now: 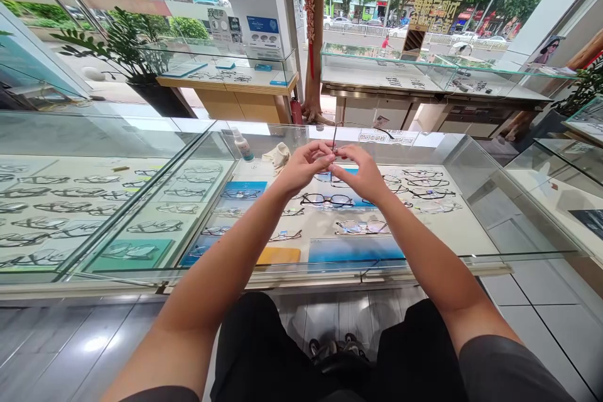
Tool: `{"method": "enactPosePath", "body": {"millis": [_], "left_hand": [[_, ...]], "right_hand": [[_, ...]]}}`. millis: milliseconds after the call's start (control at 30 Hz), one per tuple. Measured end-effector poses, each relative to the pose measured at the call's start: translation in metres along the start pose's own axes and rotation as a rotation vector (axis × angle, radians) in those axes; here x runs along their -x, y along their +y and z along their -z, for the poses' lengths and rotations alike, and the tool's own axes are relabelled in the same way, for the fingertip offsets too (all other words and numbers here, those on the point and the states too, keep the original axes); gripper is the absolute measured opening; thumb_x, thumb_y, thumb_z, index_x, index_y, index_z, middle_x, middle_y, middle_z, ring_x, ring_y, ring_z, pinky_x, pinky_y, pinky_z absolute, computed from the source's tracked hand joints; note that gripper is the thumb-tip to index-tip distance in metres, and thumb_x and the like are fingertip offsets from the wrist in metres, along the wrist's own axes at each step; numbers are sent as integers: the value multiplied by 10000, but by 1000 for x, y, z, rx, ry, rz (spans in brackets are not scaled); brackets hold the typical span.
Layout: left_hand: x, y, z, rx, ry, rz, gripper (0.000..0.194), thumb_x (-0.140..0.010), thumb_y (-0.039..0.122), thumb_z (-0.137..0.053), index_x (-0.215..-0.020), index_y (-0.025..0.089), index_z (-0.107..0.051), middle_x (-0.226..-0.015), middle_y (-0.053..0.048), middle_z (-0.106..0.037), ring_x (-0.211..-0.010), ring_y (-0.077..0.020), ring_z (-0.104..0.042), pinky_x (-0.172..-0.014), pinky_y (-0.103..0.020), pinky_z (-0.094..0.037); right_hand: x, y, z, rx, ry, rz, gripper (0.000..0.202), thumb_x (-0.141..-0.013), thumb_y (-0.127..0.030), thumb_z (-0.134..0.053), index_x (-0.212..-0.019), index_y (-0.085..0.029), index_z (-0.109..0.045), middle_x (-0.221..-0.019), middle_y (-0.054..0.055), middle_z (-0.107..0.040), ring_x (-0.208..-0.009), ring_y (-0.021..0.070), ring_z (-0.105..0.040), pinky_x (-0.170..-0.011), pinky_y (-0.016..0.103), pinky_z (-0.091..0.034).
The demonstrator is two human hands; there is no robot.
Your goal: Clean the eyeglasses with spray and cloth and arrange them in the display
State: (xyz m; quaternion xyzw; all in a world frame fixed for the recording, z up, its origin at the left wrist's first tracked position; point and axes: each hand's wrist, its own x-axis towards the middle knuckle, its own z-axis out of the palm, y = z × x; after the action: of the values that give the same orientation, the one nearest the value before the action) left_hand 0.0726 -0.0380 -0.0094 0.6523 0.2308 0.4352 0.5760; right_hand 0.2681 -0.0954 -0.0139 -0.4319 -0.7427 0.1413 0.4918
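Above the glass display counter (409, 144), my left hand (305, 167) and my right hand (362, 173) meet with their fingertips pinched on a thin dark pair of eyeglasses (335, 135). One temple stands up between the hands, and another thin arm stretches off to the right. My fingers cover much of the frame front. Just left of my left hand, a crumpled pale cloth (277, 155) lies by a clear spray bottle (243, 146) with a white top.
Rows of eyeglasses (326, 200) lie under the counter glass, with blue cards (355, 251) and a yellow-orange case (279, 256) among them. A second glass case (94, 201) adjoins on the left. More showcases (226, 75) stand by the windows, near a potted plant (136, 50).
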Motion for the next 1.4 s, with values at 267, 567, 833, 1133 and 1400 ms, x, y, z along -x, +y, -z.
{"method": "enactPosePath", "body": {"millis": [267,567,833,1133,1400], "left_hand": [[0,-2,-2,47,-14,41,455,-787,541,-962,-880,177,-705,-1444,-111,-660,-1115,-231,-742,-886,-355,-624],[-2,-2,2,-168,74,-86,436,-906,631,-801,-921,196,-790,-1336,-126,-721,-1197,-261,-698,-991,-400,-595],[-15,-6,37,-310,486,-294,310,-749,103,-655,-1023,238,-703,-1127,-67,-763,-1134,-241,-727,-881,-361,-582],[-19,7,95,-445,950,-421,183,-839,82,-653,-945,231,-651,-996,-46,-722,-1014,-198,-721,-868,-316,-601],[-13,-7,150,-588,1306,-413,296,-838,-44,-547,-983,210,-587,-1047,-51,-701,-1052,-188,-707,-945,-320,-599]], "right_hand": [[4,3,-7,-123,-19,-117,339,-971,-549,-749,-1128,-256,-815,-1144,77,-834,-1083,263,-727,-991,456,-568],[2,3,-4,-37,-16,-103,297,-1009,-509,-705,-1137,-269,-823,-1152,75,-848,-1095,276,-726,-1019,494,-561],[2,8,1,-30,29,-117,296,-1015,-499,-673,-1117,-277,-839,-1199,74,-852,-1125,294,-710,-1002,505,-551],[-1,10,6,-54,60,-140,300,-1010,-511,-676,-1094,-275,-842,-1199,77,-849,-1129,302,-711,-998,518,-540],[0,10,6,-67,56,-150,307,-1015,-503,-668,-1091,-267,-850,-1182,81,-851,-1133,300,-712,-995,513,-544]]}}
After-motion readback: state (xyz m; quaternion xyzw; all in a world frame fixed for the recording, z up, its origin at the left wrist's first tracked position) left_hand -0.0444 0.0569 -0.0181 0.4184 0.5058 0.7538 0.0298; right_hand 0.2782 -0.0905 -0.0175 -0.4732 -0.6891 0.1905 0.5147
